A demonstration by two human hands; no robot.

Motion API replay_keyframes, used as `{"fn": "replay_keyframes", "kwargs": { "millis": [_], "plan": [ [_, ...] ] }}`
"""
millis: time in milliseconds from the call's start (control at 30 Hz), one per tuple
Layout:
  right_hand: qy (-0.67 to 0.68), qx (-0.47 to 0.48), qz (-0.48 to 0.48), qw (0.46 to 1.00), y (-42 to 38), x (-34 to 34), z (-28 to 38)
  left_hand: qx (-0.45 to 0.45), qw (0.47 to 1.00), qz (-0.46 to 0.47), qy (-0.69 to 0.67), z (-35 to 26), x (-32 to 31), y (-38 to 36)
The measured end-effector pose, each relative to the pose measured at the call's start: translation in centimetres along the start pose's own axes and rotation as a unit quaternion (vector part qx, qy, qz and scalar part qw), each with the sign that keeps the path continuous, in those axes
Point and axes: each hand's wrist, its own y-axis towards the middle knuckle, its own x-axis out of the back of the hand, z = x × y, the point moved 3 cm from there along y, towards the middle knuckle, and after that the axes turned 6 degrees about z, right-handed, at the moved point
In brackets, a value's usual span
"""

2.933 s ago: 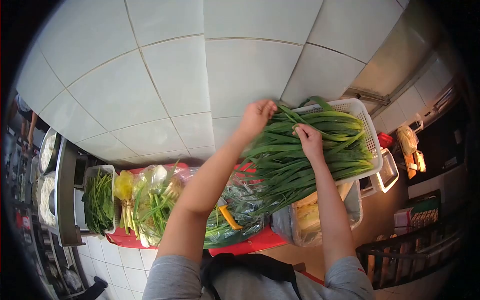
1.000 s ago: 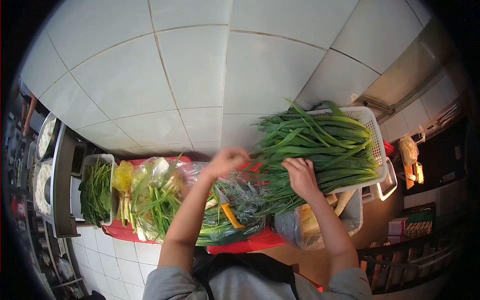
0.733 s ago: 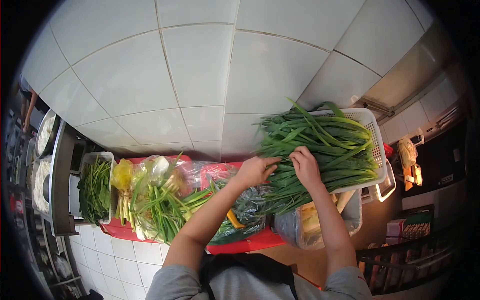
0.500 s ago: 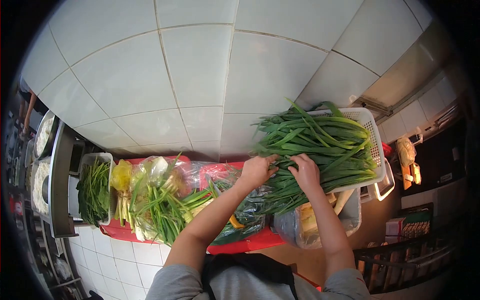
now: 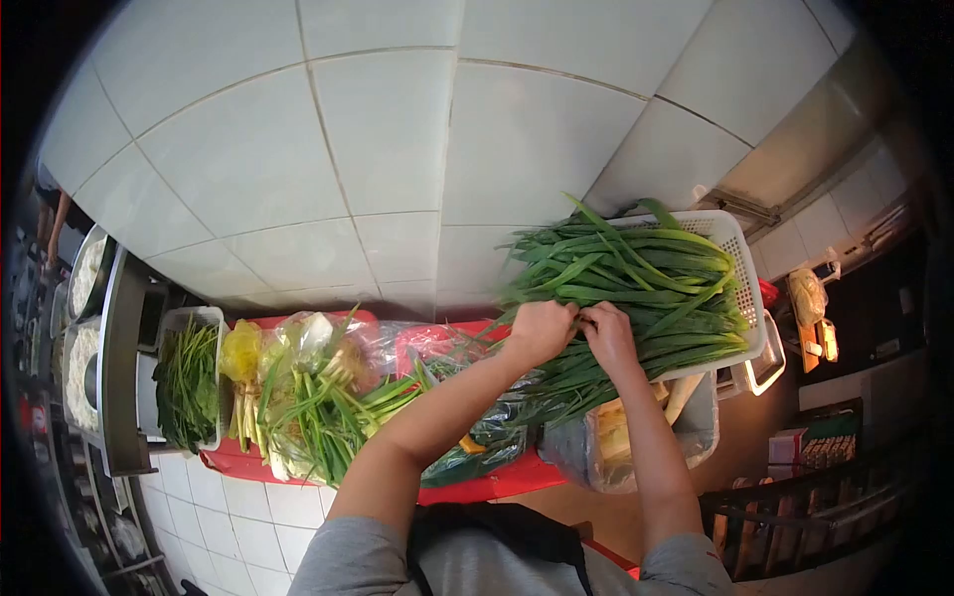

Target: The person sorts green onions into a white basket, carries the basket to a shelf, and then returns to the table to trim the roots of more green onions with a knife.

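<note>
Long flat-leaved greens that look like leeks (image 5: 636,270) are heaped in a white perforated plastic basket (image 5: 730,230). Their leaf tips hang over its left side. At those tips, my left hand (image 5: 544,331) is closed, pinching leaf ends. My right hand (image 5: 609,335) is also closed on leaf ends, its fingertips almost touching the left hand's. The exact leaves between the fingers are partly hidden. Below my left forearm, greens in clear plastic (image 5: 502,432) lie beside a yellow-handled tool (image 5: 471,444).
Bagged scallions (image 5: 328,407) and a yellow bag (image 5: 240,350) lie on a red surface (image 5: 527,481). Another basket of greens (image 5: 187,382) stands left, near a metal counter (image 5: 121,377). A plastic-lined bin (image 5: 701,437) is below the leeks. A tiled wall (image 5: 378,129) rises behind.
My left hand has moved right and slightly up, closing the gap to my right hand. Both hands' fingertips have come together at the leaf ends. The basket stays in place.
</note>
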Motion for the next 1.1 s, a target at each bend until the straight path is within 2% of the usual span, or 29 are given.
{"fn": "replay_keyframes", "kwargs": {
  "millis": [67, 133, 167, 200, 233, 300, 367, 400, 433, 533, 600, 667, 700, 733, 767, 800, 867, 900, 933, 1000, 1033, 1100],
  "plan": [
    [-0.025, 0.040, 0.033, 0.998, 0.3, -0.3, -0.7, 0.021, 0.999, -0.016, 0.025, -0.3, -0.6, 0.8],
    [-0.031, 0.001, 0.067, 0.997, 0.6, -0.3, -0.3, 0.011, 0.998, -0.016, 0.057, 0.0, -2.1, 1.3],
    [-0.006, 0.028, 0.053, 0.998, 0.7, -0.8, -1.0, 0.023, 0.999, 0.016, 0.027, -0.1, -2.0, 1.4],
    [0.017, 0.006, 0.062, 0.998, 0.7, -0.8, -0.9, 0.029, 0.999, -0.014, 0.002, 0.6, -3.3, 1.5],
    [-0.010, 0.030, 0.062, 0.998, 0.9, -1.1, -1.7, 0.049, 0.993, 0.038, -0.097, 0.6, -1.9, 0.7],
    [0.056, -0.011, 0.050, 0.997, 1.1, -2.2, -3.7, 0.093, 0.977, -0.048, -0.185, 0.9, -2.3, -0.6],
    [0.050, -0.045, 0.082, 0.994, 1.2, -2.0, -3.0, 0.106, 0.946, -0.151, -0.266, 0.4, -4.2, -1.3],
    [0.069, -0.033, 0.073, 0.994, 1.2, -2.4, -3.9, 0.106, 0.925, -0.203, -0.305, 0.6, -4.4, -1.8],
    [0.066, -0.062, 0.063, 0.994, 1.2, -2.9, -4.8, 0.103, 0.902, -0.233, -0.348, 0.9, -3.6, -2.5],
    [0.045, -0.080, 0.056, 0.994, 1.4, -3.4, -4.9, 0.065, 0.825, -0.307, -0.470, 1.2, 1.0, -5.2],
    [0.036, -0.079, 0.056, 0.995, 1.4, -3.0, -4.1, 0.078, 0.837, -0.290, -0.458, 2.7, 2.7, -9.2],
    [0.027, -0.103, 0.055, 0.993, 1.1, -2.0, -2.0, 0.124, 0.800, -0.342, -0.477, 5.9, 1.0, -14.6],
    [0.022, -0.117, 0.056, 0.991, 0.5, -2.0, -0.6, 0.194, 0.824, -0.249, -0.470, 7.8, 0.7, -17.9],
    [0.013, -0.074, 0.001, 0.997, 0.0, -1.9, 1.2, 0.172, 0.882, -0.226, -0.375, 9.8, -0.6, -20.9],
    [0.002, -0.030, -0.054, 0.998, -0.5, -1.9, 3.4, 0.200, 0.934, -0.052, -0.292, 11.8, -3.3, -24.2],
    [-0.009, 0.015, -0.109, 0.994, -1.0, -2.1, 5.7, 0.319, 0.915, 0.123, -0.213, 12.3, -1.5, -26.9],
    [-0.002, 0.042, -0.145, 0.988, -1.7, -3.9, 9.9, 0.436, 0.865, 0.232, -0.090, 17.1, -4.9, -32.1],
    [-0.006, 0.069, -0.125, 0.990, -2.1, -5.4, 12.8, 0.479, 0.825, 0.297, -0.031, 19.4, -6.6, -34.7],
    [0.036, 0.092, -0.112, 0.989, -2.3, -7.8, 15.0, 0.523, 0.801, 0.274, -0.100, 22.7, -7.5, -36.0],
    [0.083, 0.095, -0.020, 0.992, -2.9, -12.8, 19.5, 0.624, 0.758, 0.119, -0.148, 25.8, -7.8, -37.2],
    [0.096, 0.127, 0.013, 0.987, -3.5, -16.1, 20.7, 0.666, 0.725, 0.039, -0.171, 27.0, -7.8, -37.9],
    [0.118, 0.165, 0.094, 0.975, -5.0, -21.6, 23.7, 0.663, 0.716, 0.076, -0.207, 28.5, -8.4, -38.5]
  ]
}}
